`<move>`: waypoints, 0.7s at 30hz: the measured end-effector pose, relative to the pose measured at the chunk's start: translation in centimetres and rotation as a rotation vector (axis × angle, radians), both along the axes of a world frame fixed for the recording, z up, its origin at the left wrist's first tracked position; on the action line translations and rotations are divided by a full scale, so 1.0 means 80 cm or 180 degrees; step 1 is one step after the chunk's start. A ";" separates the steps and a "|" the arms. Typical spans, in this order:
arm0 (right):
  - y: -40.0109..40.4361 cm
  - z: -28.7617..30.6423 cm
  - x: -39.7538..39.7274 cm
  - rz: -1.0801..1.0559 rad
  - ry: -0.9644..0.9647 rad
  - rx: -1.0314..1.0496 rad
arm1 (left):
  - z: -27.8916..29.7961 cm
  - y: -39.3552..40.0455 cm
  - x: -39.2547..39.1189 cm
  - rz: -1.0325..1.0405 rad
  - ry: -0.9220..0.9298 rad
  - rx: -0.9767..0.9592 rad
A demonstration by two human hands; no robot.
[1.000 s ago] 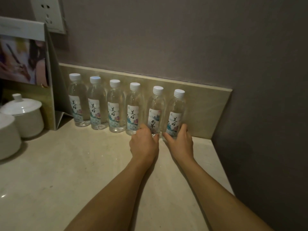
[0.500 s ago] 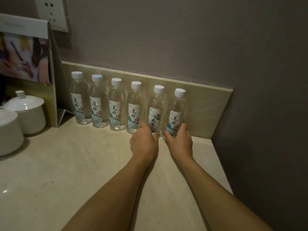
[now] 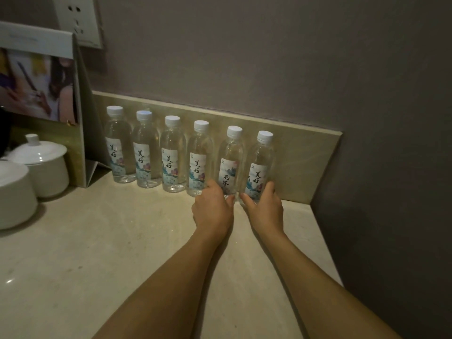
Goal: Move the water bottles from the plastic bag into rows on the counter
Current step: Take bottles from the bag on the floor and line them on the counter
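Several clear water bottles with white caps stand upright in one row along the stone backsplash on the beige counter [image 3: 102, 241]. My left hand [image 3: 212, 208] grips the base of the fifth bottle [image 3: 230, 157], the one whose label differs. My right hand [image 3: 263, 206] grips the base of the rightmost bottle [image 3: 261, 162]. The fourth bottle [image 3: 199, 155] stands just left of my left hand. The leftmost bottle [image 3: 117, 143] stands beside a card stand. No plastic bag is in view.
A folded card stand with a photo [image 3: 41, 81] stands at the back left, under a wall socket [image 3: 78, 18]. A white lidded cup [image 3: 41, 162] and another white vessel [image 3: 12, 192] sit at the left. A dark wall closes the right side.
Both hands stay on the bases of the two rightmost bottles. The view has shifted slightly; the bottles have not visibly moved.
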State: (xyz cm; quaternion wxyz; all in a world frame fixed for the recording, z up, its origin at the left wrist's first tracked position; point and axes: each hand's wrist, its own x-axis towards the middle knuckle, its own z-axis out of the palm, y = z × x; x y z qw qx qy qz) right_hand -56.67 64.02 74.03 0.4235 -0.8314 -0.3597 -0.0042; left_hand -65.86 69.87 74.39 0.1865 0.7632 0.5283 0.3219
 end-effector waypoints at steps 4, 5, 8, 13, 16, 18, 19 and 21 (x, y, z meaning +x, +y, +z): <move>-0.001 0.001 -0.001 -0.0011 0.0010 0.0001 | 0.000 -0.001 0.000 -0.0001 0.0009 -0.0014; -0.001 0.001 -0.001 -0.0010 0.0006 -0.0003 | 0.000 -0.001 0.000 -0.0004 -0.0006 -0.0021; 0.000 0.000 -0.002 -0.0016 -0.0013 0.0006 | 0.000 0.000 0.000 -0.0017 -0.0021 -0.0029; 0.001 0.000 -0.001 -0.0070 -0.0030 -0.0016 | 0.000 0.001 -0.001 -0.0017 0.0022 -0.0021; 0.002 -0.002 -0.001 -0.0076 -0.0044 -0.0024 | 0.002 0.000 -0.002 -0.0034 0.0034 -0.0031; 0.002 -0.002 -0.001 -0.0085 -0.0066 -0.0015 | 0.002 0.001 -0.003 -0.0050 0.0010 -0.0064; 0.002 -0.002 -0.001 -0.0087 -0.0066 -0.0012 | 0.001 0.001 -0.003 -0.0060 -0.0016 -0.0078; 0.002 -0.002 -0.002 -0.0086 -0.0041 -0.0013 | 0.001 0.000 -0.005 -0.0087 -0.0086 -0.0089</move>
